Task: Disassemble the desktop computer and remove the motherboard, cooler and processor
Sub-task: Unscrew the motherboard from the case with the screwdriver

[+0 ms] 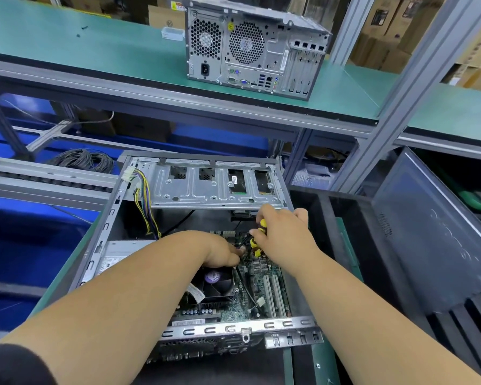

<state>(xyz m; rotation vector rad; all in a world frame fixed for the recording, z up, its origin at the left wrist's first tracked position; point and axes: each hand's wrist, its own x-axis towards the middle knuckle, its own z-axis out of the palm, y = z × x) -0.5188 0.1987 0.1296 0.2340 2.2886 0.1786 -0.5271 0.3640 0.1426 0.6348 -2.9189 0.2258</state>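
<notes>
Right hand [282, 234] grips screwdriver [257, 237] above motherboard [257, 287]; left hand [222, 252] pinches connector beside cooler [215, 282].

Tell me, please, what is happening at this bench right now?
A person is taking apart an open computer case lying on its side. The right hand grips a yellow-and-black screwdriver over the motherboard, while the left hand works at a small connector just beside the cooler fan. Motherboard and cooler are both still inside. A second, closed computer stands on the shelf above.
</notes>
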